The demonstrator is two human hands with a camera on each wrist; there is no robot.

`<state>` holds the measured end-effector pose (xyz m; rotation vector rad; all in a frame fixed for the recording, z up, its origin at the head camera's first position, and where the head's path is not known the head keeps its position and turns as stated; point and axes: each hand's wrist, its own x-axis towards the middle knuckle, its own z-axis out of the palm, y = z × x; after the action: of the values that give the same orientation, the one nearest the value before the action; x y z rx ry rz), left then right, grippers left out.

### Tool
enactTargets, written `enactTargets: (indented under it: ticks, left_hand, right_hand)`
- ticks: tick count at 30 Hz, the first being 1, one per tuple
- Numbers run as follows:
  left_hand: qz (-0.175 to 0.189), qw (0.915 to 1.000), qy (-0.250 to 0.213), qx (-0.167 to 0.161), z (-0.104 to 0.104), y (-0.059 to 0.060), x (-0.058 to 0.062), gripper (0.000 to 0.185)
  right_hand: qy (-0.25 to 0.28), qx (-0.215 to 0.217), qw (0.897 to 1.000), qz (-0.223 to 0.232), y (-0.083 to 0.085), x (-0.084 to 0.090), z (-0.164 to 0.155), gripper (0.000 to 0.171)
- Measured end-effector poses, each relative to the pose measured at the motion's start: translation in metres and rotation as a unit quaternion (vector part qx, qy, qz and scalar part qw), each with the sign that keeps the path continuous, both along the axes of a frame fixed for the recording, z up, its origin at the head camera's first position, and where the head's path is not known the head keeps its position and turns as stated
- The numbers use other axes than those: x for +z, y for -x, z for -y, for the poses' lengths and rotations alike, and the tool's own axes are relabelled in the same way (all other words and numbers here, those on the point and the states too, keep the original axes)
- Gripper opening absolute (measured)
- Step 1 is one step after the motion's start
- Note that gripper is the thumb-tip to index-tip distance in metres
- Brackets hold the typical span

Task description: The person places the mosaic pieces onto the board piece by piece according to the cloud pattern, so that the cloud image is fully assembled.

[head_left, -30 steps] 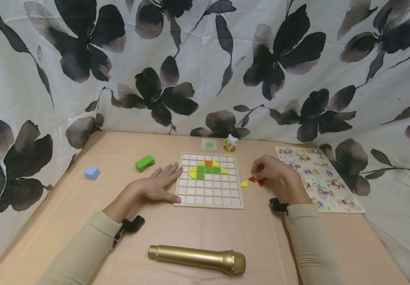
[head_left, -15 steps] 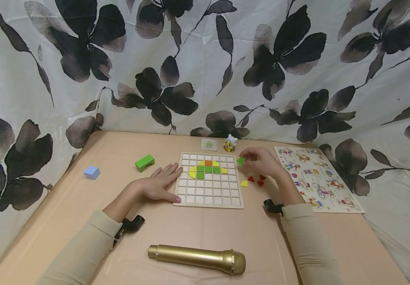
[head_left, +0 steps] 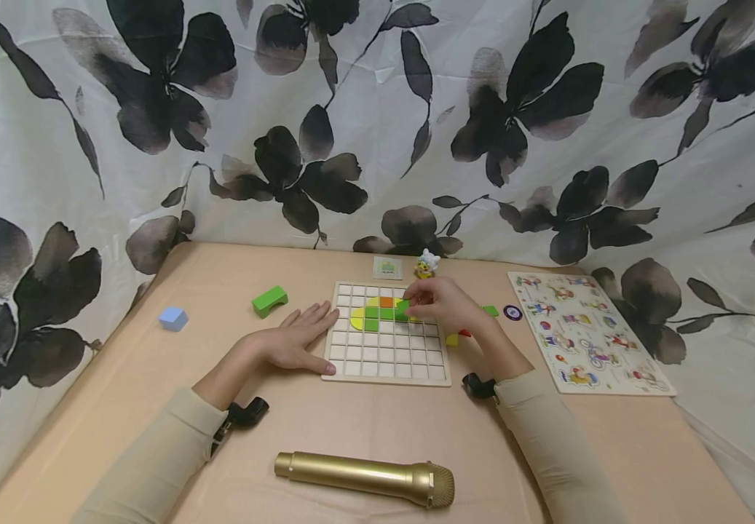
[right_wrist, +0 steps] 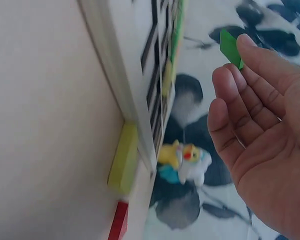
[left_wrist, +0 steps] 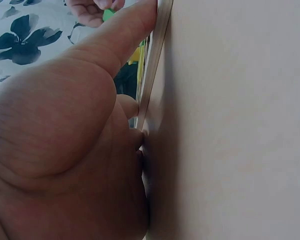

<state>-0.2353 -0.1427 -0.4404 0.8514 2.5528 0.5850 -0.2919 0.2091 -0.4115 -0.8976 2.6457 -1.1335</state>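
Right hand (head_left: 445, 306): shifted left from the loose pieces beside the grid board (head_left: 386, 360) to above its upper right cells, green triangle piece (right_wrist: 230, 47) now pinched at fingertips.

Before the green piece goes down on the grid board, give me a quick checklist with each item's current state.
1. Right hand pinches the green piece: ok.
2. Left hand lies flat against the grid board edge: ok.
3. Right hand is over the board's upper rows: ok.
4. Target cell is free: cannot tell, the hand hides it.
5. Spare yellow piece lies off the board beside its edge: ok.
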Motion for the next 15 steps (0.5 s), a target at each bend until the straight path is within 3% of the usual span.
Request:
enactTargets:
  ticks: [9, 15]
  left_hand:
    - [-0.005, 1.0000, 0.004, -0.004, 0.001, 0.001, -0.002, 0.115]
    - [-0.004, 1.0000, 0.003, -0.003, 0.001, 0.002, -0.002, 0.115]
  right_hand:
    - [-0.076, 0.078, 0.994, 0.012, 0.006, -0.007, 0.032, 0.022]
    - [-0.116, 0.082, 0.990, -0.001, 0.004, -0.007, 0.039, 0.019]
